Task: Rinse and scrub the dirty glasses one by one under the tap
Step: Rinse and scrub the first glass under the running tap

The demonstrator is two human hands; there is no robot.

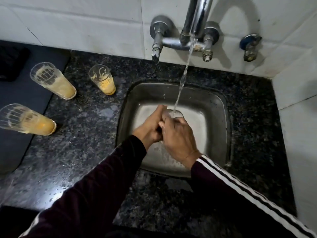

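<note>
A clear glass [175, 114] is held over the steel sink [214, 103], its mouth under the stream of water [182, 79] that falls from the chrome tap [197, 16]. My right hand [178, 136] wraps around the glass from the near side. My left hand [151, 126] presses against its left side, fingers at the rim. Most of the glass is hidden by both hands. Three dirty glasses with orange-yellow residue stand on the left: one by the sink [103, 79], one further left [53, 80], one at the frame's left edge [27, 120].
Dark speckled granite counter [85, 134] surrounds the sink and is wet in places. A dark mat [24, 93] lies at the far left under two of the glasses. White tiled walls rise behind and to the right. A second small valve [249, 47] sits right of the tap.
</note>
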